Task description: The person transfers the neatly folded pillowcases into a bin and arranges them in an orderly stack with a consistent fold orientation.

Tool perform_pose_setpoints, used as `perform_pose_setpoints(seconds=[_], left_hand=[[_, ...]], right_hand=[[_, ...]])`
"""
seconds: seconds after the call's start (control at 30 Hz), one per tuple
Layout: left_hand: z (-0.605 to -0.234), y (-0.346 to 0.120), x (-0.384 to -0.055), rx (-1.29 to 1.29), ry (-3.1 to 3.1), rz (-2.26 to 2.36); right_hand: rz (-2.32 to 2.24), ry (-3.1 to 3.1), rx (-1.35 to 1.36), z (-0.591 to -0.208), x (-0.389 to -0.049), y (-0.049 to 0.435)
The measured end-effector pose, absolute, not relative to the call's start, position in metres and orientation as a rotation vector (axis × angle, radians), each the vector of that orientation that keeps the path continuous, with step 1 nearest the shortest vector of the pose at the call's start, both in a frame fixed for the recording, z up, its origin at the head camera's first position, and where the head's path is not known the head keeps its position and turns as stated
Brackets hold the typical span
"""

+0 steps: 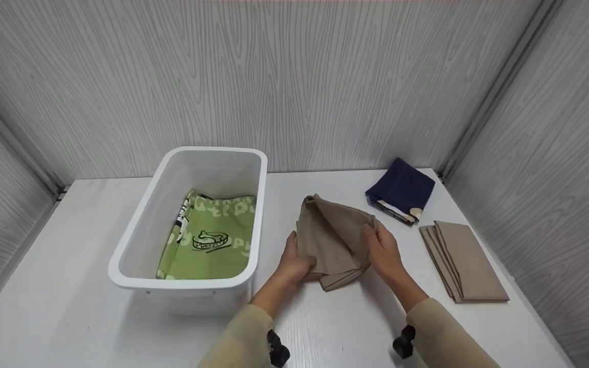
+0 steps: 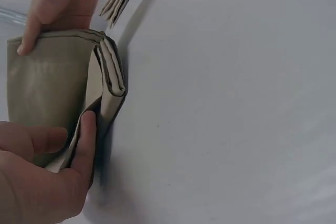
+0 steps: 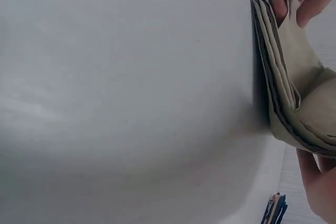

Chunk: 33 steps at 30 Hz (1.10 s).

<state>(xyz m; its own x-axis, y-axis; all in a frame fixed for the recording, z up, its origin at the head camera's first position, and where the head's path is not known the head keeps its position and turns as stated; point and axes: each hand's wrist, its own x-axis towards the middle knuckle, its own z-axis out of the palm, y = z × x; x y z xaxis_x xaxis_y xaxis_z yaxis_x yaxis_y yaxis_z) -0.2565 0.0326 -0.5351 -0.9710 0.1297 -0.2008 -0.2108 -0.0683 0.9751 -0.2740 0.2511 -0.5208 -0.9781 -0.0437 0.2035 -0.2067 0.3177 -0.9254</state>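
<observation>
Between both hands is a folded brown cloth (image 1: pixel 333 237), held over the white table with its layers bunched and a flap raised along the top. My left hand (image 1: pixel 294 263) pinches its left lower edge; in the left wrist view the thumb and a finger (image 2: pixel 86 135) close on a layer. On the opposite side my right hand (image 1: pixel 384 250) grips the cloth's right edge, thumb in front and the other fingers behind it. The stacked folds (image 3: pixel 273 56) show along the near edge in the right wrist view.
Left of the hands stands a white plastic bin (image 1: pixel 258 214) with a green printed cloth (image 1: pixel 218 235) inside. A folded navy cloth (image 1: pixel 402 189) lies at the back right, and another folded brown cloth (image 1: pixel 471 263) in front of it. Grey panels (image 1: pixel 294 87) wall the table.
</observation>
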Motion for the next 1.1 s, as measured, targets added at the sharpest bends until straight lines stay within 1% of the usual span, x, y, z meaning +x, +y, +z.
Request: perform_pose_setpoints(seconds=[0.07, 0.13, 0.23, 0.3, 0.43, 0.5, 0.57, 0.63, 0.77, 0.83, 0.97, 1.1], left_hand=[[-0.533, 0.036, -0.258, -0.088, 1.978, 2.126], [-0.531, 0.041, -0.259, -0.093, 1.859, 2.172], [-0.526, 0.055, -0.261, -0.088, 1.554, 2.279], [-0.523, 0.065, -0.262, -0.117, 1.286, 2.360], [-0.524, 0.083, -0.263, -0.081, 1.016, 2.446], [-0.526, 0.088, -0.262, -0.019, 1.024, 2.450], [-0.529, 0.091, -0.262, 0.098, 1.199, 2.415], [-0.533, 0.092, -0.260, 0.243, 1.508, 2.303], [-0.539, 0.088, -0.255, 0.575, 2.236, 1.825], [-0.540, 0.087, -0.255, 0.692, 2.414, 1.609], [-0.541, 0.094, -0.257, 0.739, 2.695, 1.224], [-0.541, 0.106, -0.251, 0.720, 2.931, 0.750]], right_hand=[[1.750, -2.402, 0.175, -0.521, -0.273, 0.254], [1.826, -2.380, 0.178, -0.522, -0.272, 0.255], [1.944, -2.354, 0.265, -0.525, -0.269, 0.255], [1.945, -2.382, 0.358, -0.528, -0.267, 0.253], [1.679, -2.531, 0.538, -0.533, -0.264, 0.252], [1.569, -2.563, 0.502, -0.535, -0.263, 0.253], [1.581, -2.549, 0.351, -0.535, -0.263, 0.255], [1.727, -2.489, 0.148, -0.534, -0.263, 0.259], [1.974, -2.395, -0.210, -0.534, -0.265, 0.270], [2.085, -2.334, -0.354, -0.535, -0.266, 0.274], [2.365, -2.042, -0.600, -0.535, -0.265, 0.278], [2.452, -1.863, -0.711, -0.534, -0.263, 0.281]])
